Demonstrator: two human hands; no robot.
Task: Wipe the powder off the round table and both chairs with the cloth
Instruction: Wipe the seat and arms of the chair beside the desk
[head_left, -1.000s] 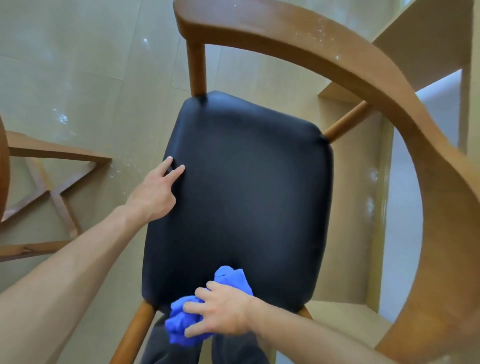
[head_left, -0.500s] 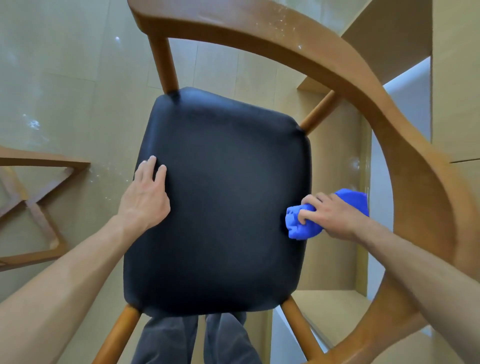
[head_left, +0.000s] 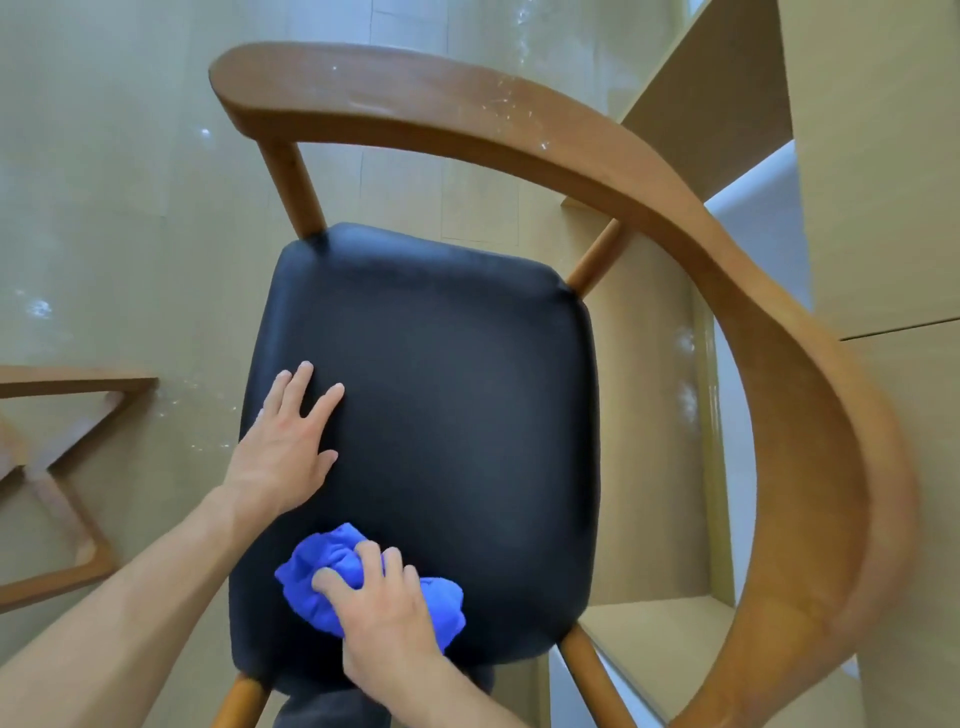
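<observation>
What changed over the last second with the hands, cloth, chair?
The right hand swept the blue cloth from the seat's near edge out to its right edge, then back to the near-left part of the black seat. The left hand slid from the seat's left edge further onto it, fingers flat. Cloth stayed gripped; white specks remain on the wooden backrest.

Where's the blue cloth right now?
The blue cloth lies bunched on the black seat's near left corner, gripped by the right hand, just below the left hand.
</observation>
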